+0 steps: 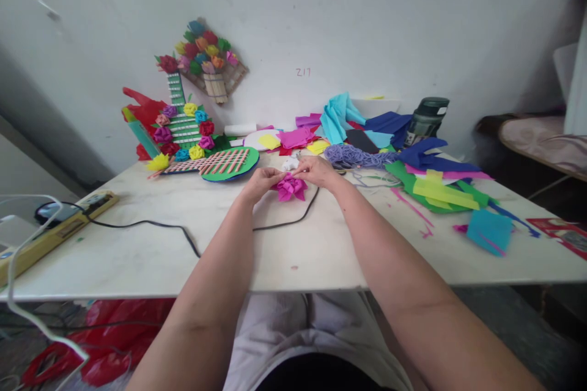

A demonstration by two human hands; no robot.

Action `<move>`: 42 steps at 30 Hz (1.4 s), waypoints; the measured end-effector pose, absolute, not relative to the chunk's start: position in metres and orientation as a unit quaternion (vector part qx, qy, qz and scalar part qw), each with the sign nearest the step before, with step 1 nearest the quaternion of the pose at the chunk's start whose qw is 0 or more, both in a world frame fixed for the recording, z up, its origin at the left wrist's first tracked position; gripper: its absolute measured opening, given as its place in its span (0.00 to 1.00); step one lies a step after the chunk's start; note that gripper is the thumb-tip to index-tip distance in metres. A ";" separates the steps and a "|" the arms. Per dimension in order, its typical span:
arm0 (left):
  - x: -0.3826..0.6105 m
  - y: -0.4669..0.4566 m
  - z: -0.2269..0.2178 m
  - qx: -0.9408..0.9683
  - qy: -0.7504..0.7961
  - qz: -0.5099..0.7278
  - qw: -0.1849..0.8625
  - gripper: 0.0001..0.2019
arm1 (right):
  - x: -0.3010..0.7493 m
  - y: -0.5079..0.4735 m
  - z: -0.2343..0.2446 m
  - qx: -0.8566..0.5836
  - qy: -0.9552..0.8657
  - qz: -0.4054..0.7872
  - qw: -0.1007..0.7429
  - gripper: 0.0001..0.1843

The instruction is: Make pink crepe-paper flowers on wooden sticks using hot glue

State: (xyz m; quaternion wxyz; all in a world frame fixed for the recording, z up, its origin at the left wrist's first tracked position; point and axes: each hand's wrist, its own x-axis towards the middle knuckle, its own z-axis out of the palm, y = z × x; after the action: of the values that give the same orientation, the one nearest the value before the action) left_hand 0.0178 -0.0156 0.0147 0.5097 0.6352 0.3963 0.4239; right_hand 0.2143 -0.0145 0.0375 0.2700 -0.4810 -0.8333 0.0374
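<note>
The fingertips of the left hand [263, 183] and the right hand [317, 171] are drawn together in narrow pinches on the upper part of a magenta paper flower [290, 189], the left at its left edge and the right near its top, so the flower sits between the two hands over the middle of the table [293, 266]. Its folded petals spread toward the person; whether it rests on the tabletop I cannot tell. Just behind the fingers is a small white thing [290, 163] (too blurred to name). A black cord [293, 221] curves across the tabletop nearer the person, passing behind the left forearm as seen from here. To the left of the hands lies a green oval piece [252, 162] crossed by a lattice of brownish sticks, and beyond it stands a green panel [183, 128] with white stripes, bordered by colourful paper roses. To the right, a bundle of purple yarn [351, 157] lies in front of crumpled light-blue paper [340, 117], with a dark bottle [426, 121] farther right. Nearer that side are a green sheet [403, 180] under yellow strips [440, 191] and a teal square [489, 232]. Outermost, a power strip [68, 228] lies along the table's left side, and a bouquet of paper flowers [204, 49] is up against the wall [367, 24].
</note>
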 end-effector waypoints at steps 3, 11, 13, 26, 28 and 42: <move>0.017 -0.016 0.016 0.624 0.387 0.425 0.529 0.19 | 0.214 -0.014 0.037 -0.480 -0.831 0.040 0.277 0.08; 0.015 -0.009 0.010 0.584 0.377 0.428 0.577 0.17 | 0.212 -0.015 0.038 -0.479 -0.826 0.051 0.292 0.06; 0.014 -0.007 0.009 0.579 0.376 0.431 0.581 0.14 | 0.212 -0.017 0.040 -0.480 -0.825 0.052 0.294 0.05; 0.015 -0.017 0.018 0.571 0.372 0.459 0.570 0.19 | 0.211 -0.017 0.039 -0.486 -0.815 0.033 0.314 0.06; 0.014 -0.014 0.016 0.549 0.363 0.475 0.584 0.18 | 0.209 -0.016 0.038 -0.489 -0.810 0.031 0.321 0.07; 0.019 -0.018 0.014 0.452 0.288 0.519 0.666 0.31 | 0.195 -0.019 0.035 -0.532 -0.759 0.010 0.374 0.10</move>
State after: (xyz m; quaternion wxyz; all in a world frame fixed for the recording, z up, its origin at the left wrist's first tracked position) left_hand 0.0194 -0.0181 0.0144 0.6661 0.4518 0.2879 0.5189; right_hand 0.1953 -0.0195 0.0352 0.3744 -0.5322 -0.7593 0.0100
